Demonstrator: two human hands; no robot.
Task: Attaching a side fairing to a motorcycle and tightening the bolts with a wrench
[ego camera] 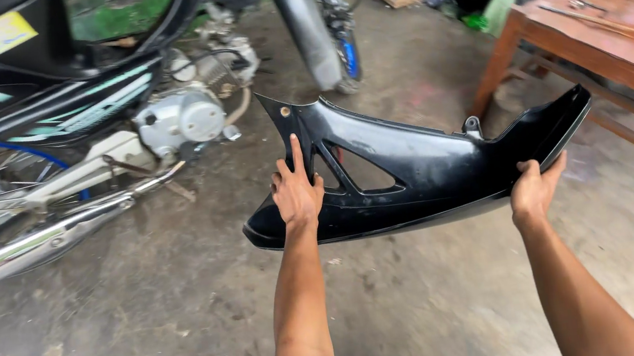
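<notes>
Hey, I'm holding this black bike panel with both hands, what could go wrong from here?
1. The black fairing panel is held only at its ends, by the left hand and the right hand; a slip would likely drop it onto the concrete floor and scratch or crack it.
2. Its pointed tip sits near the wooden table; swinging it might knock the corner.
3. The motorcycle is close on the left, so the panel may bump it.

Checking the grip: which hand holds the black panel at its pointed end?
The right hand, gripping the black panel under its narrow tip; the left hand grips the wider cut-out end.
</notes>
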